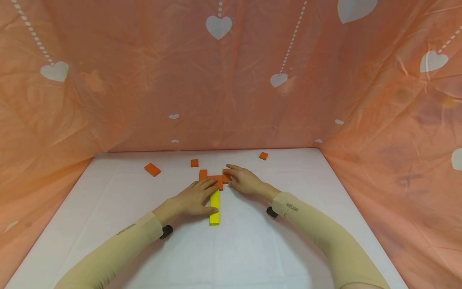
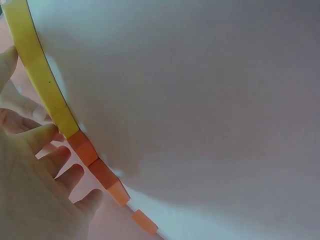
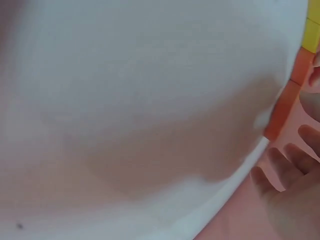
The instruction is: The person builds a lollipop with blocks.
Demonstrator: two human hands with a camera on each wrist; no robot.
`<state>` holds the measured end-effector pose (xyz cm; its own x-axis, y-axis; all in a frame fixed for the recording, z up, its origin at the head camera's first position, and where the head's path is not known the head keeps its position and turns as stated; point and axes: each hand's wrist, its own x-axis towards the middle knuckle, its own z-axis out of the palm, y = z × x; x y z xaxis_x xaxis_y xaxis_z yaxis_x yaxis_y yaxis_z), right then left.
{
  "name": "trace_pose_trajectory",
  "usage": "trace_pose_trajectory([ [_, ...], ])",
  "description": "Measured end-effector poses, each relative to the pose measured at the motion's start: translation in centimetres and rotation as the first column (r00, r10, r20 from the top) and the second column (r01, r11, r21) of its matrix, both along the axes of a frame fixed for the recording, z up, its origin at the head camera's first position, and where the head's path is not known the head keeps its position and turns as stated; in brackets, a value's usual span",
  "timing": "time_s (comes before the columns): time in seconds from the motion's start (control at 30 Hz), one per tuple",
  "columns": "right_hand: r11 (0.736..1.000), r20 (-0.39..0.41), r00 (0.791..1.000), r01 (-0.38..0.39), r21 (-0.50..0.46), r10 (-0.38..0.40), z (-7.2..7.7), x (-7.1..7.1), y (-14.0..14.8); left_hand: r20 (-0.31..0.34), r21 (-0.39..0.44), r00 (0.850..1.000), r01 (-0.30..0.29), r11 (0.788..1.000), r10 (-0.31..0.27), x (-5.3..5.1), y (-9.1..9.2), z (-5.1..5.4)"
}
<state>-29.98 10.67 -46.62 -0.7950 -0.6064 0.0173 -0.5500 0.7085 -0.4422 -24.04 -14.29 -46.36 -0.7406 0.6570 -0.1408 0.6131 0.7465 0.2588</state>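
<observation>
Loose orange blocks (image 1: pixel 152 169): three. Grouped orange blocks (image 1: pixel 203 175): at least four, some partly covered. Yellow blocks (image 2: pixel 35 57): two. Left hand (image 1: pixel 193 198): one. Right hand (image 1: pixel 246 180): one. Sleeves (image 1: pixel 115 249): two. Wrist devices (image 1: pixel 166 232): two. Tabletop (image 1: pixel 252 249): one. Hearts (image 1: pixel 218 27): at least nine.

Behind the bare hands (image 1: pixel 191 199): beige fabric sleeves (image 1: pixel 321 237) with dark lettering (image 1: pixel 292 207) near the cuffs (image 1: pixel 155 224); one black device (image 1: pixel 166 232) at each wrist (image 1: pixel 164 212).
</observation>
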Motion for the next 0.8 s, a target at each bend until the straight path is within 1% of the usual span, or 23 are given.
trace_pose_trajectory([
  [0.13,0.999,-0.008,1.0,0.02,-0.047,-0.02,0.4,0.6,0.2,-0.008,0.012,1.0,-0.005,1.0,0.005,0.2,0.0,0.0],
  [0.23,0.994,-0.013,0.999,0.041,-0.098,-0.043,0.6,1.1,0.5,-0.033,0.042,0.999,-0.005,0.999,0.006,0.3,0.0,0.1],
  [0.33,0.987,-0.015,0.998,0.066,-0.148,-0.069,0.8,1.8,0.6,-0.077,0.071,0.997,-0.01,0.997,0.015,0.3,-0.1,0.3],
  [0.4,0.982,-0.012,0.996,0.082,-0.171,-0.085,0.9,2.3,0.7,-0.12,0.09,0.992,-0.02,0.996,0.031,0.2,-0.4,0.4],
  [0.5,0.98,0.004,0.995,0.103,-0.168,-0.104,0.8,3.2,0.6,-0.177,0.13,0.982,-0.05,0.99,0.073,-0.2,-1.2,0.5],
  [0.57,0.984,0.018,0.995,0.101,-0.149,-0.1,0.8,3.9,0.4,-0.204,0.179,0.972,-0.077,0.981,0.113,-0.6,-1.8,0.7],
  [0.67,0.991,0.029,0.997,0.075,-0.109,-0.073,0.7,4.7,0.1,-0.221,0.25,0.958,-0.123,0.96,0.18,-1.2,-2.9,0.9],
  [0.8,1.0,-0.003,1.0,0.012,-0.024,-0.012,0.5,5.4,-0.5,-0.204,0.32,0.942,-0.194,0.927,0.268,-2.0,-4.2,1.1],
])
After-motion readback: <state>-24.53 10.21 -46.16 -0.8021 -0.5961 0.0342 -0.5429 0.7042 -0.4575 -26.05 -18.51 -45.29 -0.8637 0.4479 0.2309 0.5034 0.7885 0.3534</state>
